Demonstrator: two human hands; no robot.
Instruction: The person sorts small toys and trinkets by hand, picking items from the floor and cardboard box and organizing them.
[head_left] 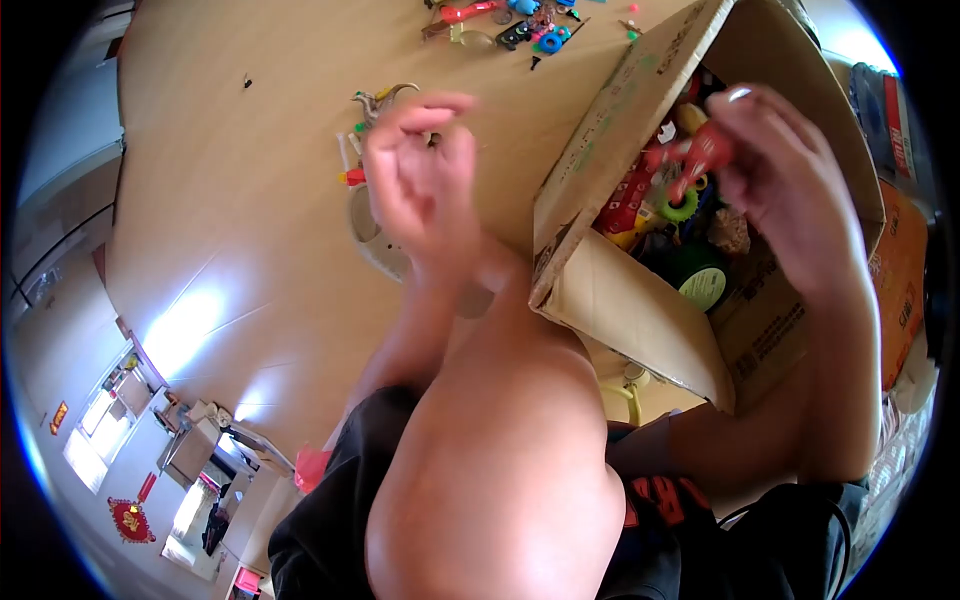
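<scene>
A person's right hand (pixel 785 185) grasped a red toy (pixel 708 150) over a cardboard box (pixel 600 150) already holding many toys (pixel 680 208), while the half-curled left hand (pixel 420 180) looked empty and other toys (pixel 551 42) lay on the floor (pixel 270 180).

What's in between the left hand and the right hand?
From left hand to right hand, the head view shows bare floor, the box's side wall, some things inside, then the red toy that right hand holds.

The bare, slightly blurred left hand (pixel 421 178) is raised, fingers loosely curled. The bare right arm (pixel 842 365) bends sharply at the elbow, its right hand (pixel 787 178) gripping with bent fingers.
</scene>
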